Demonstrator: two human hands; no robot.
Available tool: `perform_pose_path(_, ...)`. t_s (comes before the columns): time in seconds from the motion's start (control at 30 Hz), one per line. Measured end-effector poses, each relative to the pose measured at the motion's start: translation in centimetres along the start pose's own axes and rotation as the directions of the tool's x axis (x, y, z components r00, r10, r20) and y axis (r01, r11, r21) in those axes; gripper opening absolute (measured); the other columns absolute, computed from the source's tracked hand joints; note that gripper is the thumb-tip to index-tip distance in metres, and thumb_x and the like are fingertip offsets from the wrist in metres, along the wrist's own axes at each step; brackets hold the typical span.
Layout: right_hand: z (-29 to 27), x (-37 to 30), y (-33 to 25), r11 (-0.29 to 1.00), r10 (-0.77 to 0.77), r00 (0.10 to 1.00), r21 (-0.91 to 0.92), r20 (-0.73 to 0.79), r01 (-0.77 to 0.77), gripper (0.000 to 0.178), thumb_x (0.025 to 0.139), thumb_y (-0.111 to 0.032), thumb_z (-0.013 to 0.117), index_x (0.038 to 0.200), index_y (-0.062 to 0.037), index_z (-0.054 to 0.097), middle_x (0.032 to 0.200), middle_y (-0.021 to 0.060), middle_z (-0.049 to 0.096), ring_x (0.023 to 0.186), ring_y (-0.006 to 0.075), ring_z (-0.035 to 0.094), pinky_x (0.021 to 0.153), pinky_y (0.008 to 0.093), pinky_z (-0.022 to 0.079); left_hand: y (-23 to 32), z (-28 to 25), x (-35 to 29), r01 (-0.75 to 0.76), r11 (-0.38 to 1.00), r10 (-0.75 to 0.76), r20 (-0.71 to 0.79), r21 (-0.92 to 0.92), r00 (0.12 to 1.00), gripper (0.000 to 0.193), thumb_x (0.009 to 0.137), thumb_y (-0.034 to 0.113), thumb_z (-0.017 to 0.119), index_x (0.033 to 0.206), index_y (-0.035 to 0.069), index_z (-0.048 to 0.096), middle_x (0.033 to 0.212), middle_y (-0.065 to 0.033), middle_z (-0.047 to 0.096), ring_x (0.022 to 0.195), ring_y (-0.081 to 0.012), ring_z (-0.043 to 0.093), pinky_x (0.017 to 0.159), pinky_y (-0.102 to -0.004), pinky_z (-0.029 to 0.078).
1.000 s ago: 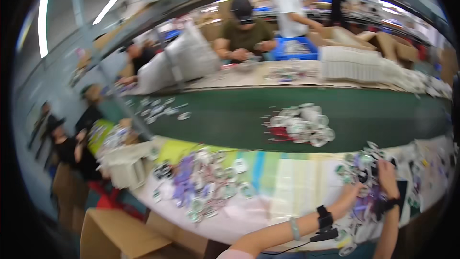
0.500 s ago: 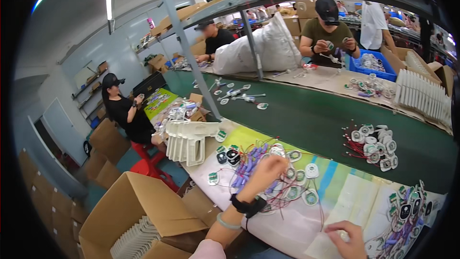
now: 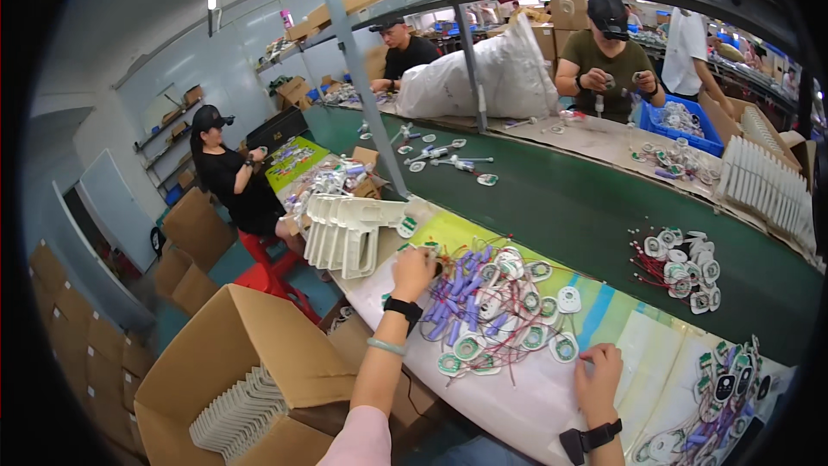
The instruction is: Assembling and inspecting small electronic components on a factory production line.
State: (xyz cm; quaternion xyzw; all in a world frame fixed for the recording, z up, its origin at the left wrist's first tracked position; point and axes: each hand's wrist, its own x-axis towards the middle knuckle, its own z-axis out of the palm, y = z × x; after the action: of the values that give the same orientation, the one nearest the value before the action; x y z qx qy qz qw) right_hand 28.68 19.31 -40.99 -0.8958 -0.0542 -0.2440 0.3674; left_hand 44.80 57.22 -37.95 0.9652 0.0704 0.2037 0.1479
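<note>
My left hand (image 3: 414, 273) is bent down over the far left end of a heap of parts. Its fingers are closed and partly hidden, with a dark edge of something beside them. The heap holds purple cylindrical cells (image 3: 461, 285) on thin red wires, and white round modules (image 3: 468, 346) with green circuit boards. My right hand (image 3: 599, 373) rests by the heap's right edge, fingers loosely bent and apart, nothing seen in them. Near it lie a module with a green ring (image 3: 563, 347) and a white oval cover (image 3: 568, 299).
White plastic frames (image 3: 345, 229) stand left of the heap; a carton (image 3: 246, 362) holds more. Another heap of modules (image 3: 724, 388) lies at right. Beyond runs a green conveyor belt (image 3: 535, 207) with module clusters. Metal posts (image 3: 358, 69) rise past it; co-workers sit around.
My left hand has moved left from over the heap's middle to its far left end. My right hand has moved up toward the heap. The view has shifted slightly.
</note>
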Motion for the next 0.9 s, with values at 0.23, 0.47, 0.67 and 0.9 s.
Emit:
perform_pose_path(0.23,-0.3,0.2,-0.1,0.997,0.012,0.998,0.076,-0.057,-0.008,0.014,0.063,0.0,0.066,0.075,-0.0031,0.06,0.085,0.0109,0.052,0.082,0.0279,0.05,0.071,0.0368,0.041,1.1,-2.9,0.9,0.029,0.993,-0.084,-0.493,-0.118,0.866,0.017,0.084,0.019,0.056,0.085,0.002,0.059,0.102,-0.0169,0.054,0.098,-0.0349,0.052,0.081,-0.0444,0.041)
perform_pose_path(0.47,0.0,-0.5,0.8,0.987,0.055,0.997,0.153,-0.051,-0.047,0.011,0.063,0.003,0.066,0.071,-0.0016,0.06,0.085,0.0106,0.052,0.084,0.0274,0.05,0.072,0.0352,0.044,-0.3,-5.7,2.6,-0.141,0.5,-0.431,-0.387,-0.854,0.815,0.016,0.092,0.018,0.054,0.087,0.003,0.051,0.078,-0.0076,0.058,0.078,-0.0189,0.062,0.071,-0.029,0.049)
perform_pose_path(0.67,0.1,-0.4,1.2,0.974,0.108,0.993,0.203,-0.042,-0.097,0.01,0.065,0.0,0.065,0.072,-0.0042,0.06,0.085,0.0091,0.052,0.083,0.0274,0.05,0.074,0.0367,0.04,2.6,-10.5,3.8,-0.315,-0.006,-0.458,-0.277,-0.949,0.845,0.017,0.095,0.022,0.05,0.098,0.006,0.045,0.091,-0.0094,0.06,0.084,-0.0241,0.064,0.072,-0.034,0.053)
perform_pose_path(0.9,0.6,-0.4,1.4,0.97,0.08,0.996,0.231,-0.042,-0.068,0.01,0.065,0.001,0.064,0.072,-0.0033,0.059,0.084,0.0099,0.052,0.083,0.0269,0.05,0.072,0.0344,0.043,-1.4,-12.1,2.5,0.119,-0.387,-0.194,0.207,-0.914,0.959,0.015,0.092,0.02,0.053,0.101,0.009,0.047,0.096,-0.0106,0.061,0.084,-0.0248,0.063,0.067,-0.0347,0.052)
